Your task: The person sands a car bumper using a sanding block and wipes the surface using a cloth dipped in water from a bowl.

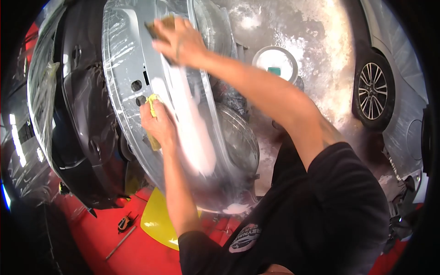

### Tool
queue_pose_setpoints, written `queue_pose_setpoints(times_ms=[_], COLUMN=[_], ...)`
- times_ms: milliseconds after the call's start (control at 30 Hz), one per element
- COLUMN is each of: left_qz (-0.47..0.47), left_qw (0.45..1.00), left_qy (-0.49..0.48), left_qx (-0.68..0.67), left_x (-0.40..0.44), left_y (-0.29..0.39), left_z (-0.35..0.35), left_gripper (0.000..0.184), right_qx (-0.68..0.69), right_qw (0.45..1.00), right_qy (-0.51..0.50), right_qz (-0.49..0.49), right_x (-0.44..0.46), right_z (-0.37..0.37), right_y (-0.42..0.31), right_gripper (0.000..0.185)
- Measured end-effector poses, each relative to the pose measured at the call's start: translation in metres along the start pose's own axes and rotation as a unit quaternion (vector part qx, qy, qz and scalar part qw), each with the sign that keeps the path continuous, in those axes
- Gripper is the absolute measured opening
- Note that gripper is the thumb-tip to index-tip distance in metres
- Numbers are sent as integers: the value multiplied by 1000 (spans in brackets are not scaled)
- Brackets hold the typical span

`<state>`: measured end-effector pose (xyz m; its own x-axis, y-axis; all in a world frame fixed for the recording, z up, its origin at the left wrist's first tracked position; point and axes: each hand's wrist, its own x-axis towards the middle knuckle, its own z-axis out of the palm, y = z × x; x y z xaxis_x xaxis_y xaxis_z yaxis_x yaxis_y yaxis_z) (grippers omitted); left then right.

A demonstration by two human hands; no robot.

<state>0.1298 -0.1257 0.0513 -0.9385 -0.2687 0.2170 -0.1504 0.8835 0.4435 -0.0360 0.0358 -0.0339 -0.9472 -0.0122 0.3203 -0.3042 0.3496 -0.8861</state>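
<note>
A: Where are the 2 hands?
B: Both on the grey panel [153,59], which has clear plastic [117,68] along its left edge. The right hand [183,43] is up near the far end, the left hand [158,123] nearer the body.

A: Is the right one gripping anything?
B: Yes, its fingers are wrapped over a brown pad [156,30] that lies against the panel (the hand is a bit blurred).

A: And the left?
B: Its fingers are bunched around a yellow cloth [153,101], just beside 2 round holes in the panel. A dull yellow strip [153,142] shows below that hand; I can't tell whether it belongs to the cloth.

A: What's that bright area?
B: A long white patch [195,142], running down the panel to the right of the left hand.

A: Anything else around?
B: A round bucket [295,68] with a green block [274,71] in it stands beyond the panel. Off to the right is a car wheel [373,90]; at lower left, a shiny yellow sheet [158,220] lies on the red floor [94,243], near a thin rod [120,244].
</note>
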Motion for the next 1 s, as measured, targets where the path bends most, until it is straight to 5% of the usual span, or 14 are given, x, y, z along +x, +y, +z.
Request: queue_pose_setpoints(times_ms=[100, 267, 333, 467, 533, 567, 700, 800, 867, 967, 1000], left_qz=[-10, 35, 16, -2, 18, 30, 3, -12, -16, -24, 0], left_qw=[1000, 999, 998, 1000, 1000, 999, 1000, 999, 999, 999, 1000], left_qy=[4, 22, 22, -3, 14, 22, 17, 5, -1, -2, 7], left_qx=[-18, -8, -57, -14, -18, -14, -22, -38, -31, -28, -13], left_x=[3, 6, 1, 0, 2, 4, 5, 2, 0, 0, 1], left_y=[2, -3, -5, 1, -10, -12, 2, -2, 0, 6, 3], left_z=[2, 5, 6, 0, 3, 4, 2, 2, 1, -1, 1], left_gripper=[29, 29, 29, 30, 31, 32, 30, 30, 31, 30, 30], right_qx=[-16, -14, -4, -29, 46, -29, 5, -11, -26, -49, -28], right_qw=[998, 998, 995, 999, 994, 998, 999, 996, 999, 992, 998], right_qy=[9, -7, -48, 38, -58, 46, -28, -25, 23, 112, 55], right_qz=[57, -64, -87, 3, 86, 31, -28, -83, -12, 22, 26], right_x=[36, -159, -127, 31, 47, -1, -180, -122, -11, 26, 1], right_z=[0, 2, 2, 8, -1, 4, -12, 0, 6, 12, 5], right_y=[4, -52, -30, 15, 11, -7, -69, -26, 3, 5, -7], right_gripper=[76, 80, 84, 73, 73, 74, 73, 79, 77, 74, 74])
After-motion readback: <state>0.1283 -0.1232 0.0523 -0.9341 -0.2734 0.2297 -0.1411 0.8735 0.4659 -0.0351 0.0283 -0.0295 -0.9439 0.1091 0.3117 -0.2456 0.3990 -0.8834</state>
